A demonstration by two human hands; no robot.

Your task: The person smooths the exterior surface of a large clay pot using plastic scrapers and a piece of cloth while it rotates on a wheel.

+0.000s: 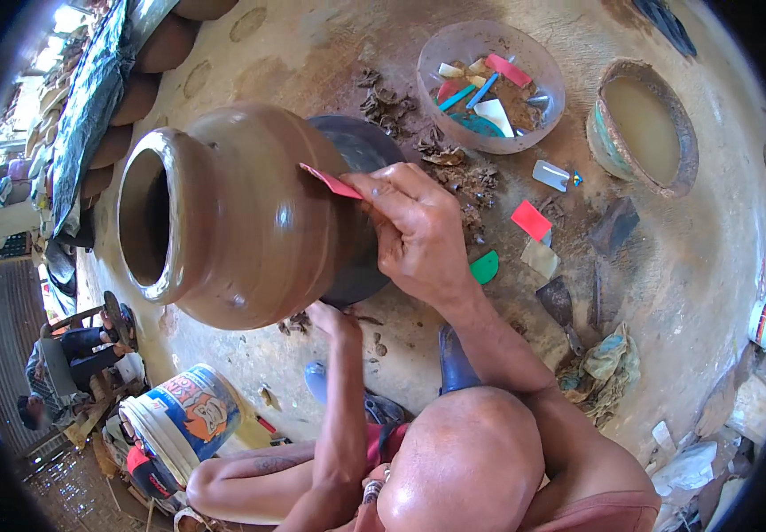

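Note:
A large brown clay pot with a wide mouth and thick rim appears tilted toward the left, its wet wall shining. Behind its base shows a dark round support. My right hand pinches a thin red scraper, whose edge touches the pot's upper wall. Low by the pot's underside, next to the dark support, is my left hand. Its fingers are mostly hidden behind the pot, so I cannot tell what they touch.
A clear plastic basin holds several scrapers and sticks. Right of it stands a bucket of murky water. Clay scraps, a red card, a green half-round piece and a crumpled cloth lie about. A printed pail stands lower left; a person sits beyond.

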